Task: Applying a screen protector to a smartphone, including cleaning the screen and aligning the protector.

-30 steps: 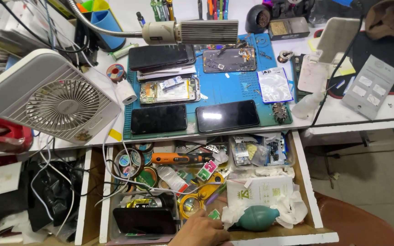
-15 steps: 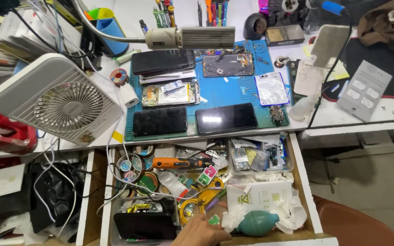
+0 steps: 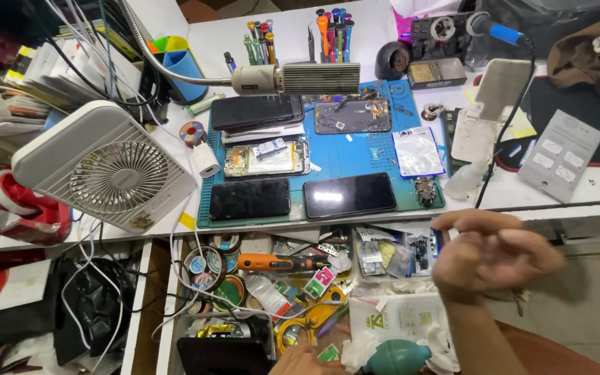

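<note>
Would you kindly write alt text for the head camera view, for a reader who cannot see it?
A right hand hovers blurred above an open, cluttered drawer, while the left hand reaches in beside a teal rubber air blower. On the bench above, two dark phones lie on a blue work mat, beside a white fan.

white workbench [image 3: 578,198] | open drawer [image 3: 168,312] beneath (crammed) | gooseneck lamp [image 3: 300,78] | grey floor [image 3: 592,312]

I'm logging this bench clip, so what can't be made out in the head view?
- Right hand: motion-blurred; whether its fingers hold anything cannot be told.
- Left hand: cut off by the bottom edge; its grip is unseen.
- Teal rubber blower: partly cut off by the same edge.
- Open drawer: small parts overlap, too cluttered to identify.
</note>
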